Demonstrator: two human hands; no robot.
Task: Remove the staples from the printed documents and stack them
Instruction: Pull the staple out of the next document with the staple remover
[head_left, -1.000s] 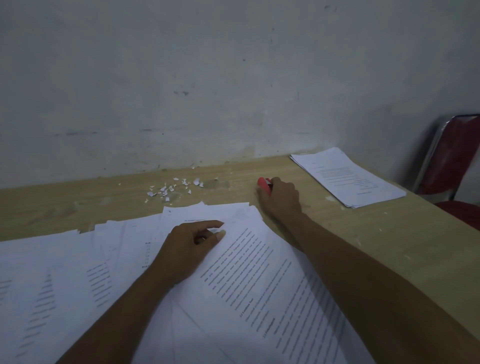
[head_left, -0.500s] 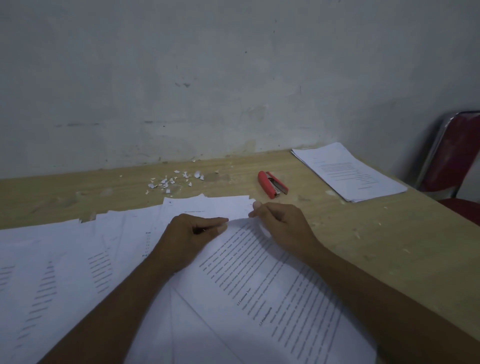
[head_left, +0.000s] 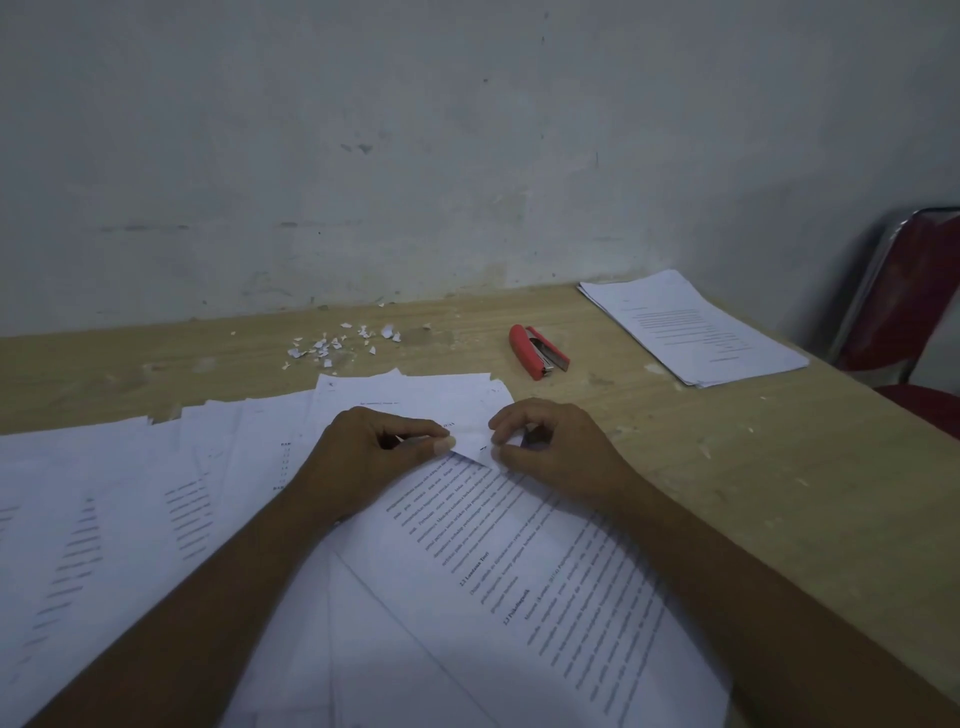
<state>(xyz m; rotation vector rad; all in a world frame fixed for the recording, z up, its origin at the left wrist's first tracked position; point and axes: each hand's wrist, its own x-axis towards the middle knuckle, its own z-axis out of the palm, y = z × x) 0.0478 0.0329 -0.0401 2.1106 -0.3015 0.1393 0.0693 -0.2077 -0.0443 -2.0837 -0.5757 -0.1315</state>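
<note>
A printed document (head_left: 545, 587) lies tilted in front of me on the wooden table (head_left: 779, 493). My left hand (head_left: 363, 457) pinches its top corner from the left. My right hand (head_left: 550, 447) pinches the same corner from the right, thumb and forefinger closed on the paper. The corner is slightly lifted between both hands; no staple is visible. More printed sheets (head_left: 104, 519) spread out to the left. A neat stack of papers (head_left: 696, 327) sits at the far right. A red staple remover (head_left: 537, 352) lies beyond my right hand, untouched.
Small torn paper scraps (head_left: 343, 343) are scattered near the grey wall (head_left: 415, 156). A red chair with a metal frame (head_left: 914, 312) stands past the table's right edge.
My right hand let go of the red staple remover, left it on the table, and came back to the document's top corner. The left hand stayed on that corner.
</note>
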